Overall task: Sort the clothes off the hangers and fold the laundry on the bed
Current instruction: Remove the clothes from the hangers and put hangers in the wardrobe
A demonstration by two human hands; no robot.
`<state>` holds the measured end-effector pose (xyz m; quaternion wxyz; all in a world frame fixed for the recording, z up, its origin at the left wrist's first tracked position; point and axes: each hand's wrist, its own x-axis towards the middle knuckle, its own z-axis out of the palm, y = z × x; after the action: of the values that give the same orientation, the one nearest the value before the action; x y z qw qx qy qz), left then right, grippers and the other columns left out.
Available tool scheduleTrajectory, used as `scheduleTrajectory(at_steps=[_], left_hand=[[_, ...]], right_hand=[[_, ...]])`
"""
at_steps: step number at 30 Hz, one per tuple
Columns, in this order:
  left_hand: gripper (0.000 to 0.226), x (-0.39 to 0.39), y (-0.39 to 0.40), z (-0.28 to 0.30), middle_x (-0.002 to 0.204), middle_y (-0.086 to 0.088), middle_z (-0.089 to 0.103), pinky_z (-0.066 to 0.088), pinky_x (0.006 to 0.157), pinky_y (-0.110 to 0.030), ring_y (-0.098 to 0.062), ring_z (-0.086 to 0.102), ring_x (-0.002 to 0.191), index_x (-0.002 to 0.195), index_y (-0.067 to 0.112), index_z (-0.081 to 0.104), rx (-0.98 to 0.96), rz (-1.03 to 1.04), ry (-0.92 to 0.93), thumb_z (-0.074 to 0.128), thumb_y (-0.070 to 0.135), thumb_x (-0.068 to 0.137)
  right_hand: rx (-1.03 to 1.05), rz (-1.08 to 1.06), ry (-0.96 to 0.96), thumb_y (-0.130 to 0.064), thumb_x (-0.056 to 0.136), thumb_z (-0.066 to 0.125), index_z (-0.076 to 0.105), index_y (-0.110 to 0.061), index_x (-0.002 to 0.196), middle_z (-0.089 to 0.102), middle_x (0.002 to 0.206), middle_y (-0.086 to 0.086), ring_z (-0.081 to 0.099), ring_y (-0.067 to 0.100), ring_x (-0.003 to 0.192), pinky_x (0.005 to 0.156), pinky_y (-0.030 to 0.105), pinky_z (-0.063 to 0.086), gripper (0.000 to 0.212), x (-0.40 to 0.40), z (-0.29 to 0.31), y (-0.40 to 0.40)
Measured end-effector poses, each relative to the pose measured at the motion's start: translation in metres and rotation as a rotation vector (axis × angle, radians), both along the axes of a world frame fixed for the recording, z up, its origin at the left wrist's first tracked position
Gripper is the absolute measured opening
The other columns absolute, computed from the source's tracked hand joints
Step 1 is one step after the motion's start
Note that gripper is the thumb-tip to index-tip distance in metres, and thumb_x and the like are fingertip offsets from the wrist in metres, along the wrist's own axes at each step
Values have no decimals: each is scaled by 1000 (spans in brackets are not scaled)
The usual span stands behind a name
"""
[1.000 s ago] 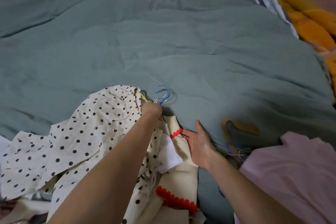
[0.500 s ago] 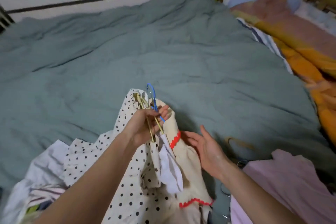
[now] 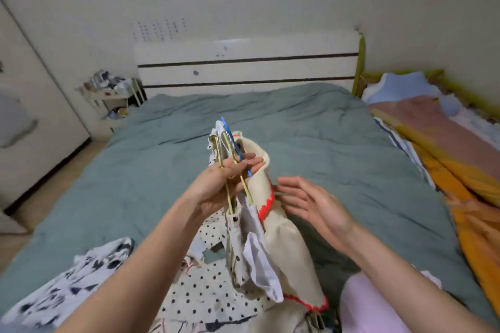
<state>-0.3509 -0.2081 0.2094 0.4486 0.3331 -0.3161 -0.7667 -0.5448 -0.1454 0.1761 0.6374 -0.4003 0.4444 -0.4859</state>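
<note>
The left hand [image 3: 216, 186] is gripping a bunch of wire hangers [image 3: 230, 159], garments hanging below it over the bed [image 3: 324, 143]. The right hand [image 3: 311, 203], fingers straight, is hovering beside the cream red-trimmed garment [image 3: 286, 246].

A home bedroom: a bed [image 3: 297, 143] with a white headboard [image 3: 247, 67] against the wall.
</note>
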Motion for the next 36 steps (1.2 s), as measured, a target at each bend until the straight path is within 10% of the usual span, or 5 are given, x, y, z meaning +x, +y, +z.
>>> scheduleTrajectory(at_steps=[10, 18, 25, 36], left_hand=[[22, 140, 89, 87, 85, -11, 74, 59, 66, -24, -16, 73, 75, 99, -5, 59, -84, 161, -9, 38, -11, 95], [29, 326, 132, 80, 106, -21, 67, 59, 74, -28, -23, 73, 81, 115, -11, 52, -34, 218, 8, 29, -11, 98], [23, 431, 137, 107, 91, -15, 72, 56, 83, -36, -21, 73, 80, 102, -7, 57, -43, 200, -123, 35, 1, 101], [28, 368, 162, -64, 60, 0, 45, 26, 32, -12, -3, 34, 29, 79, 10, 50, 264, 85, -507, 35, -5, 98]], right_hand=[[-360, 224, 359, -6, 89, 63, 50, -13, 126, 61, 109, -8, 58, -4, 97, 86, 7, 42, 40, 169, 81, 85], [-490, 142, 746, -11, 80, 67, 48, -18, 69, 55, 67, -2, 46, 13, 66, 63, 31, 36, 24, 365, 79, 112], [-489, 139, 485, -13, 76, 67, 49, -20, 68, 54, 73, 1, 47, 10, 73, 66, 31, 35, 21, 464, 86, 129], [233, 198, 377, -2, 92, 55, 58, -12, 93, 63, 86, 9, 62, 11, 64, 56, 20, 54, 11, 417, -43, 190]])
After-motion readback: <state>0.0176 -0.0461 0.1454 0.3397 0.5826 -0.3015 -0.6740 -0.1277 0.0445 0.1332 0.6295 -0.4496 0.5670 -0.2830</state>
